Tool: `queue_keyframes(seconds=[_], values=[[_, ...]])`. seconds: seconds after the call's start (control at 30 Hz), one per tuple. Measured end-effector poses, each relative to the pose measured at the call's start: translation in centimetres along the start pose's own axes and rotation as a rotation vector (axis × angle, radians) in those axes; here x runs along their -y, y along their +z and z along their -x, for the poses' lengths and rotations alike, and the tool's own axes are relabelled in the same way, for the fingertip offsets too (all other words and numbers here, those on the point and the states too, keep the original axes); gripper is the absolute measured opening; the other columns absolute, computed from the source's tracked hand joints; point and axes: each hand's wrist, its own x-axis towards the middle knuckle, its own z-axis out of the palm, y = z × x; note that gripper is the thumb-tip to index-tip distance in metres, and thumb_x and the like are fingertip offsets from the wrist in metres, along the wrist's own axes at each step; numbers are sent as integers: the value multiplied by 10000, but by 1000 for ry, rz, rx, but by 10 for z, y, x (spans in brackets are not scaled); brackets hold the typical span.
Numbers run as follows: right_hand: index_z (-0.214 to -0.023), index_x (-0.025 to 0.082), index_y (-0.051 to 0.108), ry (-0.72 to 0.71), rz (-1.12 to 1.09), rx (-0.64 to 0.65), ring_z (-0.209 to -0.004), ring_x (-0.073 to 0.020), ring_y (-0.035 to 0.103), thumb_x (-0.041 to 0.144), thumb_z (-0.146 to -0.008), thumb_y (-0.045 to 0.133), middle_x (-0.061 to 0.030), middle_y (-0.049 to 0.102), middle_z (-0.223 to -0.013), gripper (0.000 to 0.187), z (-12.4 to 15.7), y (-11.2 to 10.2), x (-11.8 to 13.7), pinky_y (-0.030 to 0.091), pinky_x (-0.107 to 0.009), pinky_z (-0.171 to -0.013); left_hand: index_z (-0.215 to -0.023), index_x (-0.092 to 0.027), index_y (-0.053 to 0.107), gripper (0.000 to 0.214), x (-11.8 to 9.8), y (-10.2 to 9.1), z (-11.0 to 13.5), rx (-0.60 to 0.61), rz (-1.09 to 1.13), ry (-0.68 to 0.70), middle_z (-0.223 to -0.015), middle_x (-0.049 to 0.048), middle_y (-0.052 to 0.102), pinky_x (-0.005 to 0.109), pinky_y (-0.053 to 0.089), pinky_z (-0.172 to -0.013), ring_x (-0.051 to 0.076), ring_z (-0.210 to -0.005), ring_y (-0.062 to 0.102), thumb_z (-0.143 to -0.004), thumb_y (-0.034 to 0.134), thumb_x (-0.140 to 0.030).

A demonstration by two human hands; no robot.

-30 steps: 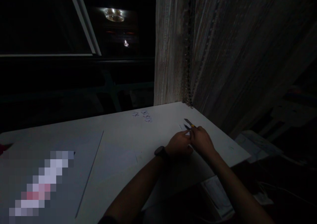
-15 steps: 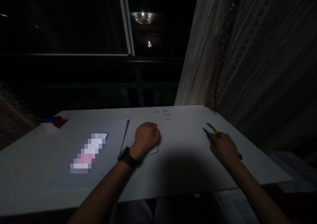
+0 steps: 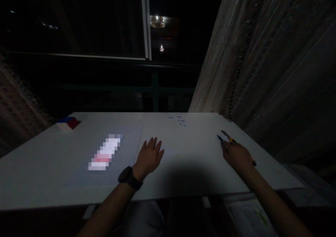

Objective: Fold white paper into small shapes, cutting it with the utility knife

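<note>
My left hand (image 3: 149,156), with a dark watch (image 3: 129,177) on its wrist, is open, its fingers stretched out over the white table. It is just right of a large white sheet of paper (image 3: 131,149), near its right edge. On that sheet lies a phone (image 3: 106,153), its lit screen blurred out. My right hand (image 3: 237,156) rests at the table's right side, fingers closed on a dark, pointed, pen-like tool (image 3: 219,138). A utility knife (image 3: 232,139) with yellow on its body lies beside that tool, partly hidden under the hand.
Several small paper cut-outs (image 3: 181,120) lie near the table's (image 3: 194,139) back edge. A blue, red and white block (image 3: 67,123) stands at the back left. A curtain (image 3: 217,55) hangs behind on the right, beside a dark window (image 3: 78,23).
My left hand has opened from a closed pose and come slightly left and nearer. The smaller sheet under it no longer shows, and the large sheet's raised edge lies flat. My right hand stays almost still.
</note>
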Motion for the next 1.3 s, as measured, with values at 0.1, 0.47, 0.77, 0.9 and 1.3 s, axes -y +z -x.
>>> queue_keyframes(seconds=[0.1,0.47,0.77,0.9,1.3], values=[[-1103,150,599,10,-14,33,-833,-254,615,163,-836,378,-146,657,-965,346,0,-5,0,421,-333,-700,-1283,-157,466,484,2,1,-1,-26,6,-5,-1368,143,428,474,260,-1043,283,-1292,334,-911,294,-415],[-921,179,648,-290,-456,55,-902,-188,575,336,-912,337,-87,659,-923,349,-5,-57,117,373,-271,-799,-926,-153,590,315,-13,-25,-3,-63,-60,0,-945,128,584,404,398,-805,260,-939,527,-896,325,-322],[-1038,190,610,-371,-738,188,-897,-194,577,446,-746,604,-82,622,-996,388,-19,-61,190,411,-286,-757,-908,-148,538,246,-11,-17,-6,-2,-110,-51,-885,110,579,330,394,-698,228,-813,551,-894,309,-238],[-830,176,667,-320,-1011,303,-751,-147,601,375,-714,654,-41,667,-809,231,-34,-46,191,422,-240,-679,-916,-154,521,291,-10,-19,-8,4,-17,-100,-791,96,610,321,378,-674,216,-724,579,-919,259,-279],[-877,157,651,-100,-911,185,-781,-154,615,368,-867,458,-71,688,-838,287,-57,-45,117,422,-231,-690,-751,-171,546,327,5,-30,-52,251,1179,-378,-524,-35,541,200,299,-417,102,-427,459,-647,649,-464]])
